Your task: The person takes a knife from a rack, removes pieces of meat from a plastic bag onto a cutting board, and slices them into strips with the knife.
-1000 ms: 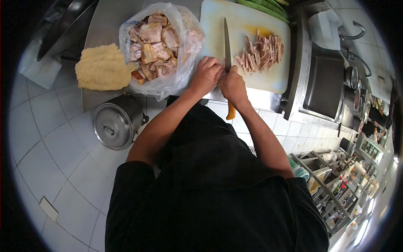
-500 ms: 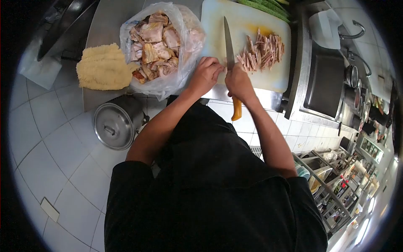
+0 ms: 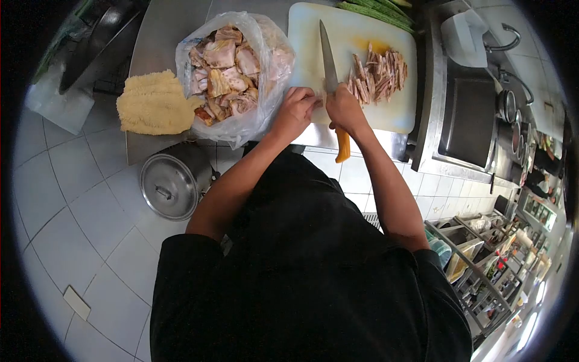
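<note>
My right hand (image 3: 345, 110) is wrapped round the yellow handle of a knife (image 3: 328, 57), whose long blade points away from me over the white cutting board (image 3: 304, 30). Left of the blade, my left hand (image 3: 295, 111) has its fingers curled at the board's near edge, pressed on a small piece of meat (image 3: 318, 99) that is mostly hidden. On the board's right half lies a pile of meat strips (image 3: 381, 75). A clear plastic bag (image 3: 271, 72) to the left stands open, full of meat chunks (image 3: 223, 57).
A folded tan towel (image 3: 154, 104) lies on the steel counter beside the bag. Below it, a lidded metal pot (image 3: 169, 187) stands on the tiled floor. Long green vegetables (image 3: 383, 13) lie behind the board. To the right are a sink (image 3: 464, 120) and a loaded rack (image 3: 476, 271).
The whole view has shifted slightly. The knife stays beside my left fingers, its handle end a little higher in the picture. The strips look about the same.
</note>
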A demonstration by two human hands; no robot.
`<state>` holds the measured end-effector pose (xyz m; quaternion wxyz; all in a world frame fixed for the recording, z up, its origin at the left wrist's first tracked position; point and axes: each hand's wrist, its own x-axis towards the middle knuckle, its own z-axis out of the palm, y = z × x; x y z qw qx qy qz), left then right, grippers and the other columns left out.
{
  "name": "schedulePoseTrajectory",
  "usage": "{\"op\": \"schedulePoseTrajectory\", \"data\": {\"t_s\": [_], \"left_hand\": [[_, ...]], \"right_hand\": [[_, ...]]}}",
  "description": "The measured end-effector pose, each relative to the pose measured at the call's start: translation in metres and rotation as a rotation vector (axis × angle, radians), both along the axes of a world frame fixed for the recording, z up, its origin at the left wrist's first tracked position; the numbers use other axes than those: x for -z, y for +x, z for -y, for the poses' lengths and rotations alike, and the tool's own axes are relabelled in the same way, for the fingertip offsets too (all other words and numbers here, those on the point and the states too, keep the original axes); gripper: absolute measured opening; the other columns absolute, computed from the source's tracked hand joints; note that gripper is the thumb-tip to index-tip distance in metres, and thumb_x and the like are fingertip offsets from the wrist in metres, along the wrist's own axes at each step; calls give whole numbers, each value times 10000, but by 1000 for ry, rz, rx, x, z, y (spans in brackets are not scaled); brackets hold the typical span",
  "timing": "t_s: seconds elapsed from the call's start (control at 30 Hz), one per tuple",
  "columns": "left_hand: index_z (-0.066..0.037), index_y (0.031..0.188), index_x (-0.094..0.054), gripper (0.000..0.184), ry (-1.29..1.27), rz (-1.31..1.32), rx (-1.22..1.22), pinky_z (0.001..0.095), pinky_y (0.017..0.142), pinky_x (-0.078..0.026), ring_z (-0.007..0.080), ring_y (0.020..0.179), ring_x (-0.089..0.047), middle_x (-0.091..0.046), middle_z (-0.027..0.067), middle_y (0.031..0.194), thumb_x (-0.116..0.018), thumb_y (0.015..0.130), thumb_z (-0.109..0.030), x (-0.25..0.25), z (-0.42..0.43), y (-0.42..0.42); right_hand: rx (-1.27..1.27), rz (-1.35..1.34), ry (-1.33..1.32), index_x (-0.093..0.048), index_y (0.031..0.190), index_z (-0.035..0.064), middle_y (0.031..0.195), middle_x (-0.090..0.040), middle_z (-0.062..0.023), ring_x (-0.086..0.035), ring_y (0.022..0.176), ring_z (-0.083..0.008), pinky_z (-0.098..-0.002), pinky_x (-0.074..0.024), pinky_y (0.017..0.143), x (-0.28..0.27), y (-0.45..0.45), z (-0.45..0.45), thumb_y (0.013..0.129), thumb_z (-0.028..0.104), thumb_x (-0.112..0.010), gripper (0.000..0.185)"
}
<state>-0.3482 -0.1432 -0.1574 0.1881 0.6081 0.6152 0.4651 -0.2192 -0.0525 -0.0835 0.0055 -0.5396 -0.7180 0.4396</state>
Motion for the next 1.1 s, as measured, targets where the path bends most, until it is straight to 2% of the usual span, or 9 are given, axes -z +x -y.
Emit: {"op": "schedulePoseTrajectory", "data": {"t_s": [0.13, 0.23, 0.27, 0.37, 0.47, 0.6, 0.7, 0.9, 1.1], "left_hand": [[29, 954, -709, 154, 7, 8, -41, 407, 880, -501, 327, 1010, -600, -641, 123, 1032, -693, 802, 51, -1, 4, -3], [22, 944, -711, 136, 16, -8, -44, 404, 873, -495, 327, 1012, -591, -635, 120, 1023, -687, 811, 38, -2, 3, -2], [20, 939, -712, 134, -1, -17, -40, 402, 871, -493, 327, 1011, -587, -632, 119, 1019, -683, 809, 38, -4, 2, -2], [12, 888, -709, 115, -47, -13, -43, 413, 894, -481, 330, 1003, -564, -615, 116, 1007, -671, 784, 43, -4, 1, 1], [12, 893, -719, 148, -28, -64, -28, 409, 889, -484, 328, 1002, -569, -617, 114, 1000, -662, 766, 61, 1, -3, 0], [9, 1010, -718, 236, -54, -76, -25, 412, 919, -486, 341, 1044, -583, -639, 132, 1063, -645, 791, 56, -4, 3, 0], [4, 1079, -705, 267, -65, -52, -83, 408, 922, -496, 351, 1056, -605, -650, 143, 1113, -644, 821, 37, -14, 20, 4], [16, 1093, -699, 220, -152, 37, -136, 375, 852, -535, 327, 984, -669, -675, 147, 1110, -656, 878, -1, -36, 64, 3], [-1, 1069, -708, 193, -280, 172, -214, 397, 849, -540, 290, 961, -690, -683, 133, 1117, -665, 884, -33, -50, 84, -13]], "right_hand": [[108, 67, -82, -450, 990, -87, 827, -652, -374, -693, 728, -484, -501, -584, 691, -5, -7, 27, 911, 120, -506, 228], [55, 77, 160, -440, 1006, -95, 753, -642, -355, -670, 551, -447, -499, -566, 508, 31, -5, 48, 970, 144, -450, 242], [17, 65, 324, -432, 1002, -80, 751, -646, -354, -668, 555, -452, -512, -562, 524, 39, -3, 52, 966, 145, -458, 229], [104, 75, 118, -442, 1012, -90, 838, -650, -386, -668, 806, -537, -561, -554, 742, 29, -12, 35, 916, 169, -538, 292], [139, -90, -33, -452, 1007, -95, 812, -653, -369, -683, 763, -509, -534, -567, 693, 45, -6, 1, 922, 183, -530, 301], [162, -102, -93, -460, 1000, -69, 785, -648, -356, -677, 725, -504, -539, -561, 672, -4, 1, 4, 946, 166, -489, 243], [31, -119, 146, -459, 1011, -49, 782, -637, -368, -652, 729, -534, -577, -539, 684, 14, 18, 31, 956, 171, -495, 229], [-54, 0, 190, -437, 1034, -26, 765, -629, -376, -638, 755, -559, -611, -525, 709, 27, 24, 77, 943, 147, -514, 210], [-76, 95, 282, -436, 1070, -43, 781, -656, -349, -670, 763, -525, -576, -556, 698, 44, 57, 28, 937, 211, -532, 302]]}}
